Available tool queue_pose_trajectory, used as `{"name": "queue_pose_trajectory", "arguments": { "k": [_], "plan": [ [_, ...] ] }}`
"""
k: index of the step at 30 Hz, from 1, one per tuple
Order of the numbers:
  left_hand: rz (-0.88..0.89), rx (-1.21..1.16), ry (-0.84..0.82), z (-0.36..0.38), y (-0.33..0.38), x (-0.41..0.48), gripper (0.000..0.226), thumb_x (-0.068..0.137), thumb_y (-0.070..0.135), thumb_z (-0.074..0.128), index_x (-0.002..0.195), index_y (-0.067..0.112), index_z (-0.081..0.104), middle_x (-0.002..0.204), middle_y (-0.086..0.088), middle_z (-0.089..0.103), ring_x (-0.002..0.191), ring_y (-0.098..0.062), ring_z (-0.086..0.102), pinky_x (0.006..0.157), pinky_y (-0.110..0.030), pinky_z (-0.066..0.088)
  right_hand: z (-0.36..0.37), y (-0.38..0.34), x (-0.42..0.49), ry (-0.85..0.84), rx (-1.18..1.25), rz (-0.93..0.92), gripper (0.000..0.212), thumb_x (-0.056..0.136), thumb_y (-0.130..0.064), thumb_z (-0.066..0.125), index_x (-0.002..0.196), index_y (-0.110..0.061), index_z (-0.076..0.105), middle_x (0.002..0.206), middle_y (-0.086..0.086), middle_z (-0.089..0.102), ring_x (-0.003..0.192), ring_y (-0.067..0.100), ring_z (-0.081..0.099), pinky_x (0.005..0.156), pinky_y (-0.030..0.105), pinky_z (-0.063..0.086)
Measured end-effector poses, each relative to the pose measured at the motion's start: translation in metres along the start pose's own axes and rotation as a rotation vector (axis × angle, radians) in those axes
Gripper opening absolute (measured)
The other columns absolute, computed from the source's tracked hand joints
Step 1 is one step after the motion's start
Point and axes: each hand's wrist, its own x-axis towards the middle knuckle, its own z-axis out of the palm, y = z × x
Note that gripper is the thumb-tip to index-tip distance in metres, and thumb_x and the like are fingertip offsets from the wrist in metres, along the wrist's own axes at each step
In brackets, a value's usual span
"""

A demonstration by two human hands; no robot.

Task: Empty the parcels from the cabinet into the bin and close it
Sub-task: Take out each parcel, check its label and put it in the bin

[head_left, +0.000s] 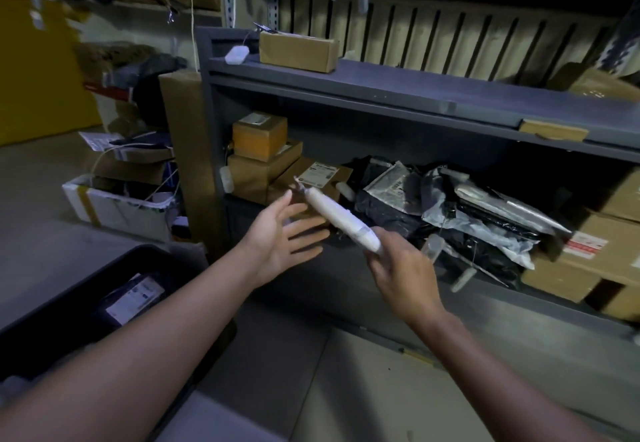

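Observation:
My right hand (398,268) grips the lower end of a white tube-shaped parcel (341,218), which points up and left in front of the grey cabinet (381,90). My left hand (282,233) is spread open, palm up, just left of the tube and not touching it. On the cabinet's lower shelf lie stacked brown boxes (259,150), a flat labelled box (317,175) and a heap of black and grey mailer bags (450,206). The black bin (114,261) stands at lower left with a labelled dark parcel (136,298) inside.
A long brown box (298,50) sits on the cabinet top. More cardboard boxes (588,251) fill the shelf's right end. A tall carton (183,150) leans at the cabinet's left side, beside a white box of clutter (117,206) on the floor. White tags hang overhead.

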Motion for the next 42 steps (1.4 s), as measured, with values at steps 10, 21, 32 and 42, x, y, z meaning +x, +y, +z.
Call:
{"name": "queue_pose_trajectory", "arguments": {
  "k": [10, 21, 32, 42],
  "plan": [
    [0.092, 0.334, 0.002, 0.006, -0.015, -0.007, 0.025, 0.097, 0.023, 0.063, 0.121, 0.019, 0.065, 0.113, -0.005, 0.073, 0.103, -0.023, 0.071, 0.093, -0.045, 0.056, -0.012, -0.037, 0.002, -0.363, 1.207, 0.641, 0.021, 0.095, -0.019, 0.062, 0.109, -0.007, 0.072, 0.105, 0.013, 0.075, 0.095, 0.029, 0.071, 0.087, 0.043, 0.056],
    [0.086, 0.428, -0.03, 0.003, -0.014, -0.01, 0.022, 0.095, 0.012, 0.065, 0.114, 0.023, 0.062, 0.113, -0.004, 0.072, 0.101, -0.018, 0.07, 0.071, -0.029, 0.056, -0.017, -0.009, 0.009, -0.037, 0.563, 0.195, 0.035, 0.089, -0.011, 0.056, 0.118, -0.029, 0.063, 0.115, -0.013, 0.067, 0.106, 0.007, 0.062, 0.087, 0.029, 0.049],
    [-0.021, 0.46, -0.169, -0.008, -0.008, -0.008, 0.033, 0.093, 0.019, 0.067, 0.126, 0.018, 0.063, 0.115, -0.006, 0.073, 0.106, -0.023, 0.071, 0.091, -0.043, 0.057, -0.005, 0.018, 0.008, 0.099, -0.22, -0.461, 0.049, 0.085, -0.024, 0.075, 0.133, -0.02, 0.061, 0.147, 0.008, 0.05, 0.139, 0.036, 0.038, 0.105, 0.055, 0.041],
    [-0.03, 0.472, -0.143, 0.002, -0.002, -0.01, 0.029, 0.094, 0.028, 0.064, 0.116, 0.011, 0.069, 0.101, -0.003, 0.077, 0.096, -0.017, 0.073, 0.073, -0.025, 0.056, -0.009, 0.019, 0.008, 0.224, -0.277, -0.553, 0.026, 0.09, -0.012, 0.069, 0.115, -0.013, 0.068, 0.117, 0.003, 0.066, 0.123, 0.031, 0.056, 0.11, 0.058, 0.033]
  ]
}}
